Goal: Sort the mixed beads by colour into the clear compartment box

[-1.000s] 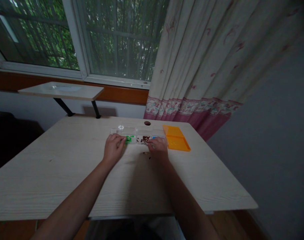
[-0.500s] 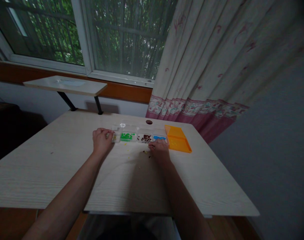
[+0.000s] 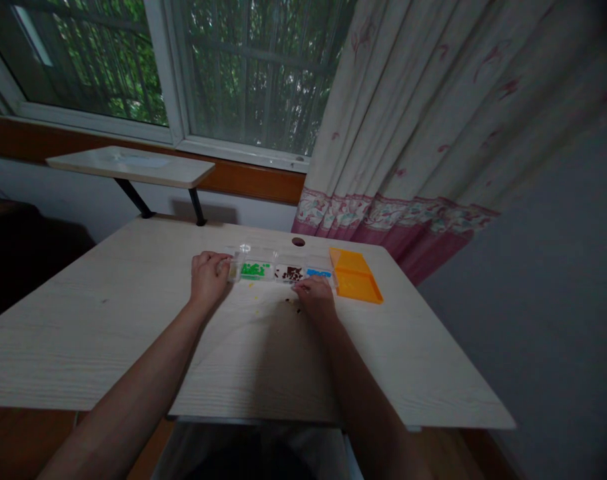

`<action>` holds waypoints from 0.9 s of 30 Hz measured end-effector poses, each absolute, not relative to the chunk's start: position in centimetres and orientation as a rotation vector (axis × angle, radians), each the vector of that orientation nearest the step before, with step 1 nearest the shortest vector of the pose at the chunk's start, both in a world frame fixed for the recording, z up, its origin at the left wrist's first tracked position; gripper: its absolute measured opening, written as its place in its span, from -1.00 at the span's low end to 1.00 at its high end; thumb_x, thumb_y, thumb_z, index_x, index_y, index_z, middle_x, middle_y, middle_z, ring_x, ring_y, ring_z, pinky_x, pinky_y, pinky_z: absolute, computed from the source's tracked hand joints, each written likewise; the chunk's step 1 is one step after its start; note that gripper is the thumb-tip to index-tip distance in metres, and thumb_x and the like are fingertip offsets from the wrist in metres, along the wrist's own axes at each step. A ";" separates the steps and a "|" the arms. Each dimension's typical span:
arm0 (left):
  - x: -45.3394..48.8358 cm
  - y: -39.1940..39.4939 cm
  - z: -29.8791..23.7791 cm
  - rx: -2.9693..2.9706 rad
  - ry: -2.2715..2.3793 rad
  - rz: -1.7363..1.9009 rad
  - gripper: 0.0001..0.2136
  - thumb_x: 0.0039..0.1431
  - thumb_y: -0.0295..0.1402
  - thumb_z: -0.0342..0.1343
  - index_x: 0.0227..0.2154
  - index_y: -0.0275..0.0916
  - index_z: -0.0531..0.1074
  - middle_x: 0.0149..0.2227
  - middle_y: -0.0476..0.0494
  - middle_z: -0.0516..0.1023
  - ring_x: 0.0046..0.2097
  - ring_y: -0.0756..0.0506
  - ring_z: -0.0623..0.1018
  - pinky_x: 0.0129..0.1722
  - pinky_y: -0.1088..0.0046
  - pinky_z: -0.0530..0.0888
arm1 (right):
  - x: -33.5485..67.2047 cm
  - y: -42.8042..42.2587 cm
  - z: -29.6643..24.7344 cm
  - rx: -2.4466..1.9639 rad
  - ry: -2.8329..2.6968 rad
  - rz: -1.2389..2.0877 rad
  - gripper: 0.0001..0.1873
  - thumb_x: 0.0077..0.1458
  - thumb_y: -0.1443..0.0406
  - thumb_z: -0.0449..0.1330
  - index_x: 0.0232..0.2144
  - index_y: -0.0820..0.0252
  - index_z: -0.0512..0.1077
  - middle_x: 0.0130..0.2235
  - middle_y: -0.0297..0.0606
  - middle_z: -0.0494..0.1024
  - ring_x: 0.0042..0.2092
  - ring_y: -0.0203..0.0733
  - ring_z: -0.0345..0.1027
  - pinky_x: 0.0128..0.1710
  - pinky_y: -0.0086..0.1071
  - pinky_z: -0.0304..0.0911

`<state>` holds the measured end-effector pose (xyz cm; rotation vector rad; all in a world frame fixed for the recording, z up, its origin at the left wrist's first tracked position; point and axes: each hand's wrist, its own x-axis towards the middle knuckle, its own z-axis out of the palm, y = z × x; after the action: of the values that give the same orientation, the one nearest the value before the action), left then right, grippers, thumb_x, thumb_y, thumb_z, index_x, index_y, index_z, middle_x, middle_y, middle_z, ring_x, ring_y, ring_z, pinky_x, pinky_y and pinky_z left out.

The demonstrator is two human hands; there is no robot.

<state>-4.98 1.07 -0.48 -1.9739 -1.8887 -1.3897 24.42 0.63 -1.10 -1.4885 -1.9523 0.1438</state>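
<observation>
A clear plastic compartment box (image 3: 273,273) lies on the table with its clear lids raised at the back. Small green pieces (image 3: 254,269), brown pieces (image 3: 292,273) and blue pieces (image 3: 318,273) fill separate sections. My left hand (image 3: 209,279) is closed around the box's left end, partly covering the leftmost section. At the front edge, before the brown and blue sections, my right hand (image 3: 316,297) has its fingers pinched together; whatever they hold is too small to make out. A few dark and yellow bits lie loose on the table in front of the box.
An orange open case (image 3: 359,285) sits right of the box, close to my right hand. Behind it are a round hole (image 3: 298,242) in the tabletop and a curtain (image 3: 383,210). A raised shelf (image 3: 133,167) stands at the back left.
My left hand has shifted slightly right along the box's left end. The fingertips of my right hand have moved a little left and up toward the box.
</observation>
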 end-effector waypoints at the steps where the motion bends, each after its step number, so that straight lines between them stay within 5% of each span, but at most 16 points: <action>1: -4.3 0.7 -0.2 -2.035 -1.822 -1.410 -0.74 0.27 -0.25 0.01 -0.20 -0.20 0.58 -0.24 -0.20 0.48 -0.10 -0.20 0.43 0.03 0.14 0.34 | 24.2 0.8 -1.1 -1.449 -1.930 0.198 -0.91 0.08 0.30 0.29 -0.43 0.13 0.60 -0.35 -0.24 0.58 -0.21 -0.15 0.34 -0.07 -0.27 0.17; 13: 0.3 -2.0 0.6 -2.689 -1.321 -1.252 -0.79 0.26 -0.26 0.09 -0.09 -0.15 0.51 -0.20 -0.15 0.50 -0.09 -0.16 0.42 -0.03 0.22 0.39 | 21.5 0.0 0.0 -1.207 -1.770 0.715 -0.77 0.02 0.11 0.30 -0.45 0.14 0.59 -0.39 -0.28 0.53 -0.34 -0.25 0.35 -0.30 -0.40 0.26; 27: 0.3 -1.7 0.5 -2.711 -1.182 -1.165 -0.83 0.30 -0.24 0.08 -0.22 -0.16 0.53 -0.28 -0.11 0.52 -0.16 -0.13 0.43 -0.13 0.29 0.38 | 21.4 -0.1 -0.4 -1.073 -1.851 0.781 -0.74 0.08 0.07 0.26 -0.41 0.11 0.61 -0.40 -0.25 0.52 -0.32 -0.22 0.35 -0.34 -0.40 0.25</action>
<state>0.33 -1.73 0.47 -2.7110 -1.1820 -1.1646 21.41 -0.10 -0.44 -1.0729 -1.8513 0.7807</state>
